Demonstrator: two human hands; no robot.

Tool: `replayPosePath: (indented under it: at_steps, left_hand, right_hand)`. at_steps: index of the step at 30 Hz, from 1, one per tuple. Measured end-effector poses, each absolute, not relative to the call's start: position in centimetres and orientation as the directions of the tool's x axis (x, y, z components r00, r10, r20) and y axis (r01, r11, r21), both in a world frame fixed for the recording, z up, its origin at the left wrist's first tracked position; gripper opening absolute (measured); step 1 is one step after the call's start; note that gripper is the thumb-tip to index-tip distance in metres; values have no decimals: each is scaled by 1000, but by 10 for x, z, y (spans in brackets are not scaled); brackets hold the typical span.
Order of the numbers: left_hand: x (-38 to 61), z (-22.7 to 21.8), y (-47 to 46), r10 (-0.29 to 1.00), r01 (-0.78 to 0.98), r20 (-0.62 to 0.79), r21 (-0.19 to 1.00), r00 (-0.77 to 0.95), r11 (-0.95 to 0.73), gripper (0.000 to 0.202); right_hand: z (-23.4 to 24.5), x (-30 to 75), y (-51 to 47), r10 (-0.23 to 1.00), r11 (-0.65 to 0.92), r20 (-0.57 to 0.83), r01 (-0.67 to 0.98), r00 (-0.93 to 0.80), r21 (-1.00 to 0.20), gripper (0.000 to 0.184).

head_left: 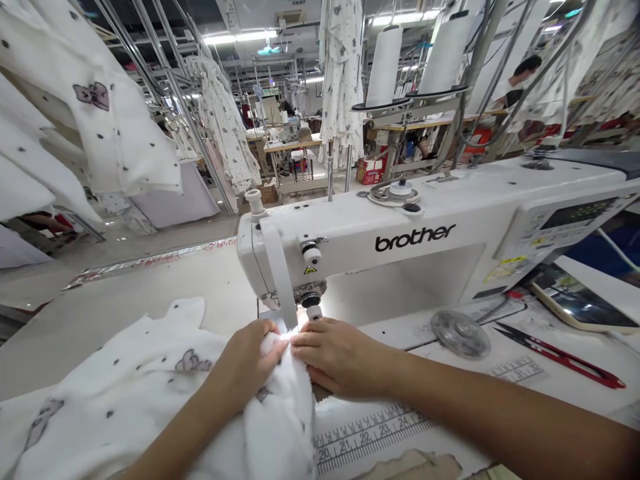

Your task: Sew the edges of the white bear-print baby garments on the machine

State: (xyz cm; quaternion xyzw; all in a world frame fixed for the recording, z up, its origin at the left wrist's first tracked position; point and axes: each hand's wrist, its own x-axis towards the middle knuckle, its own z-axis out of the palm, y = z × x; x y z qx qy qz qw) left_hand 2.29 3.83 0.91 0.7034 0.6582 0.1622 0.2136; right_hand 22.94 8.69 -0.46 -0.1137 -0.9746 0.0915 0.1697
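A white garment (135, 380) with small dark prints lies bunched on the table in front of a white Brother sewing machine (415, 240). My left hand (247, 363) is closed on a fold of this fabric just below the needle area (303, 317). My right hand (340, 357) lies on the cloth beside it, fingers together and pressing the edge flat, fingertips touching the left hand's.
Red thread snips (565, 357) and a phone (583, 307) lie at the right of the table. A round metal disc (460, 333) sits in the machine bed, with a printed ruler (370, 430) along the front. Thread cones (385, 63) and hanging garments (100, 113) stand behind; a person (520, 80) works far right.
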Motion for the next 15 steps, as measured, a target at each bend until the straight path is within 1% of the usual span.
replayPosePath:
  at_steps: [3, 9, 11, 15]
  left_hand:
    - [27, 8, 38, 998, 874, -36, 486, 46, -22, 15]
    - [30, 2, 43, 1000, 921, 12, 389, 6, -10, 5]
    - [31, -1, 43, 1000, 924, 25, 382, 0, -10, 6]
    - [34, -5, 44, 999, 914, 42, 405, -30, 11, 12]
  right_hand:
    - [-4, 230, 86, 259, 958, 296, 205, -919, -203, 14]
    - [-3, 231, 85, 262, 961, 274, 224, -925, -163, 14]
    - [-3, 231, 84, 264, 961, 269, 230, -926, -150, 14]
    - [-3, 231, 85, 259, 965, 272, 232, -927, -125, 15]
